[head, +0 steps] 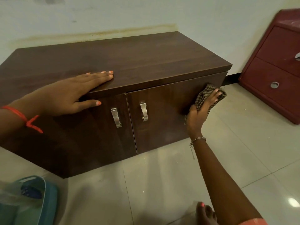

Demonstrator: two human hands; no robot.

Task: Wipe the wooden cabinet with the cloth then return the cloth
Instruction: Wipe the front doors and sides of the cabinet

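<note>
Tiled floor (178, 184), pale wall, low wooden cabinet (129, 62) against it. Head view: wiping step under way, judging by cloth (209, 96) pressed on right door's outer edge under right hand (201, 109), fingers spread over it. Left hand (78, 93) flat, open, empty, bracing on top. Next likely: sweep across remaining door face, steady pressure. Return spot unclear.

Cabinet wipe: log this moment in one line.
right hand: presses cloth on cabinet right door | left hand: flat on top
</note>
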